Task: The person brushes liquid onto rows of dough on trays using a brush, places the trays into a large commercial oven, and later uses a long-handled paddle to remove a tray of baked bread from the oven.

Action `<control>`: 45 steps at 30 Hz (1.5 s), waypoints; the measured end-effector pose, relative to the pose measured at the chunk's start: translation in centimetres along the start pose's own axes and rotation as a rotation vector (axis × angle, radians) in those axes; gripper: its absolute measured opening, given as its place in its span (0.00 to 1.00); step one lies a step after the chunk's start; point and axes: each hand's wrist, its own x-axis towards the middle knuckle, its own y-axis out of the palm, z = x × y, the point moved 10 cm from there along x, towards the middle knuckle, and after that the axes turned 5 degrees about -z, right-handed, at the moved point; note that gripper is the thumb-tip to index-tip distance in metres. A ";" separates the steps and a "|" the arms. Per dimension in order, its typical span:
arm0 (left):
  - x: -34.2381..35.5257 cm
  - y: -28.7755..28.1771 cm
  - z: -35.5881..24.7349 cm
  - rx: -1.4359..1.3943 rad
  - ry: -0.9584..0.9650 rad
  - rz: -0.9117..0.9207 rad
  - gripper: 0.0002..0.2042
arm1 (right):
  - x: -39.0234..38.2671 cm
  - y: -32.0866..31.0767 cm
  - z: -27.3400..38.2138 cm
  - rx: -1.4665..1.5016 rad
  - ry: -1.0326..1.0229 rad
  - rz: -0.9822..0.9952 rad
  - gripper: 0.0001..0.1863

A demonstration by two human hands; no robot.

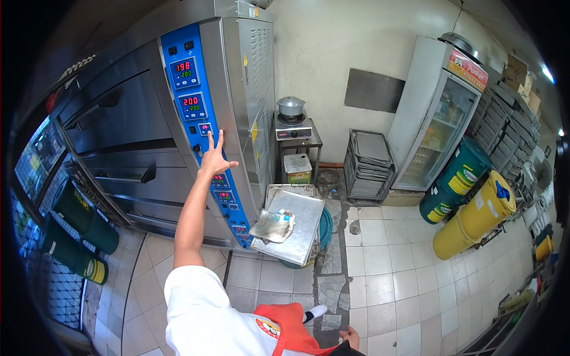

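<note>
My left hand [217,159] reaches up to the blue control panel [228,204] of a tall steel deck oven [127,113]. Its fingers are spread and it holds nothing. A fingertip is at a small display [205,129] with red digits, touching or very close to it. Larger displays [192,107] with red and green digits sit above, and more lie below the hand. Low by my red apron [282,326] hangs my right hand [350,337], partly cut from view; its fingers are too hidden to judge.
Right of the oven, a folded cloth [273,226] lies on metal trays [303,216]. Beyond stand a pot [291,106] on a burner [293,129], stacked trays [369,163], a glass-door fridge [436,118], green drums [466,166] and yellow drums [475,213]. Green bins [71,249] stand left.
</note>
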 end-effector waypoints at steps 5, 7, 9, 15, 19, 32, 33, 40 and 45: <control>0.9 1.0 -1.1 -0.001 -0.046 -0.002 0.64 | 5.3 0.0 0.8 -0.147 -0.061 0.096 0.30; 0.6 1.1 -0.8 -0.031 -0.074 -0.042 0.64 | 7.3 -0.8 0.8 -0.068 -0.045 0.090 0.30; 0.9 1.9 -1.7 -0.100 -0.052 -0.104 0.64 | 11.2 -3.9 -1.6 -0.077 -0.017 0.070 0.29; -0.8 -0.3 0.7 -0.017 -0.067 -0.147 0.62 | 16.5 -6.8 2.3 -0.328 -0.157 0.288 0.20; -0.7 -0.3 0.5 0.032 -0.102 -0.117 0.60 | 15.9 -8.1 14.5 -0.599 -0.217 0.160 0.19; -25.9 40.3 -21.9 -0.482 0.160 0.288 0.55 | 21.3 -17.5 5.4 -0.056 0.094 0.033 0.29; -30.4 44.3 -25.3 -0.534 -0.098 0.537 0.58 | 19.3 -21.4 1.2 -0.141 0.206 -0.083 0.27; -43.7 53.4 -50.7 -0.511 0.229 0.981 0.60 | -0.3 -33.3 -20.8 0.561 0.874 -0.810 0.10; -44.3 56.2 -67.1 -0.304 0.740 1.174 0.58 | 2.6 -28.6 -22.3 -0.683 0.582 -0.191 0.09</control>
